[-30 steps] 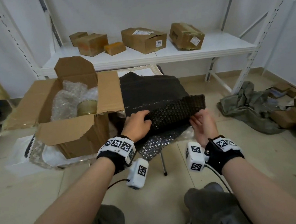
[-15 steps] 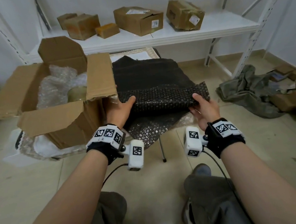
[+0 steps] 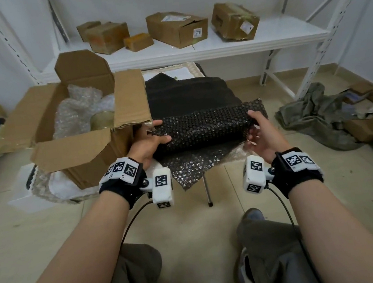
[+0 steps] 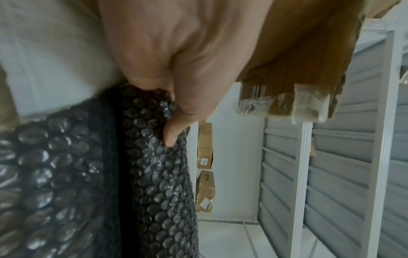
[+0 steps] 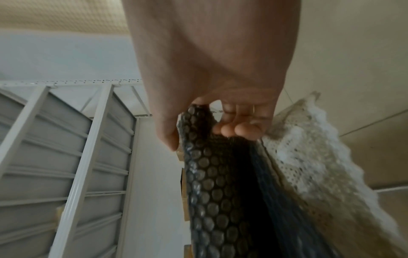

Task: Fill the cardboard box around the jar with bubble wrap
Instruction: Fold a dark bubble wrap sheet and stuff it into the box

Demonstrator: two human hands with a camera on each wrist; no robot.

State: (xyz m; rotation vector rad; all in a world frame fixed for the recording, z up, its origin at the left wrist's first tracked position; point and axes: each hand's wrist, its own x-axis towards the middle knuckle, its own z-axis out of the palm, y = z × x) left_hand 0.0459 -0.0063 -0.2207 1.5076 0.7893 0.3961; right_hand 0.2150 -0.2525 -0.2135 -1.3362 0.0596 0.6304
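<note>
An open cardboard box (image 3: 83, 156) stands at the left on a low table. Inside it a jar (image 3: 102, 119) with a gold lid sits beside clear bubble wrap (image 3: 78, 111). To the right of the box lies a dark sheet of bubble wrap (image 3: 204, 125), its near part folded into a roll. My left hand (image 3: 150, 137) grips the roll's left end, thumb on top (image 4: 174, 132). My right hand (image 3: 258, 131) grips its right end, thumb over and fingers under (image 5: 234, 129).
A white shelf (image 3: 194, 48) behind holds several cardboard boxes. A grey cloth (image 3: 316, 114) and flattened cartons lie on the floor at the right. A lace cloth (image 5: 309, 157) covers the table. My knees are below the table edge.
Both hands have rolled the near edge of the dark bubble wrap over and now grip its two ends; the head view has shifted closer and slightly left.
</note>
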